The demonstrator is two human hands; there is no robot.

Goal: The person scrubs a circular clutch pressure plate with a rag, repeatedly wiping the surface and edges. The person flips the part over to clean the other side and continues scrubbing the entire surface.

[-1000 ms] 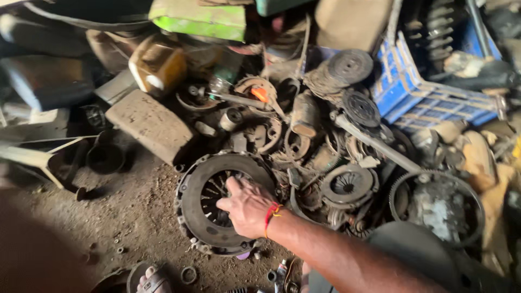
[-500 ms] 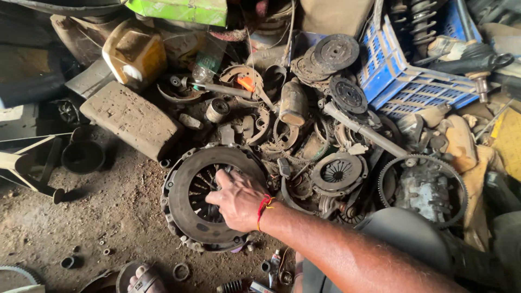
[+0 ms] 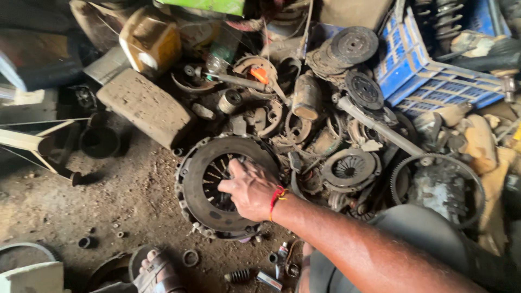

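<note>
My right hand point(image 3: 251, 189) reaches in from the lower right, a red thread around its wrist. It lies on a large, rusty round clutch pressure plate point(image 3: 191, 184) flat on the dirt floor. The fingers curl into the plate's open centre over the spring fingers, and the thumb points up toward the far rim. My left hand is out of sight. My dark-trousered knee point(image 3: 418, 230) sits just right of the forearm.
Behind the plate is a heap of greasy parts: a smaller pressure plate point(image 3: 350, 168), clutch discs point(image 3: 355, 43), a toothed ring gear point(image 3: 472, 184). A blue crate point(image 3: 434, 76), a yellow can point(image 3: 149, 40) and a concrete block point(image 3: 144, 106) stand behind. A sandalled foot point(image 3: 154, 268) is below.
The view has drifted a little. My right hand has stayed on the big pressure plate, with its fingers now further into the centre.
</note>
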